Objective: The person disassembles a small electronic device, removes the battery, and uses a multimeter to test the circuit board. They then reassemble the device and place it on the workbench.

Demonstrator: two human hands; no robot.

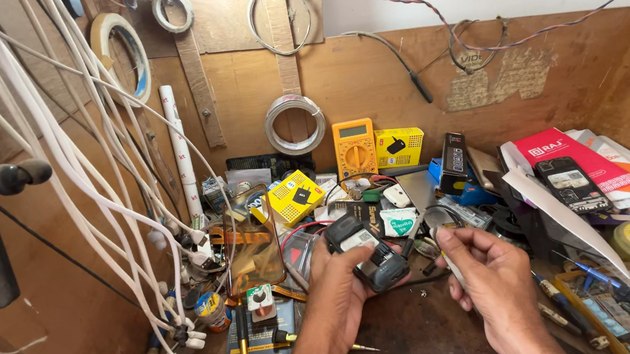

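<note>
Left hand (343, 291) is gripping the small dark handset (366, 251) just below frame centre, while the right hand (490, 279), at its 3 o'clock, is pinching a thin tool (449, 264); steadying the handset is advisable.

Two yellow boxes (295, 196) (399, 147) far centre by orange multimeter w/ grey screen (352, 131); black box (453, 162) upright, red-white packet (572, 159) far right.
</note>
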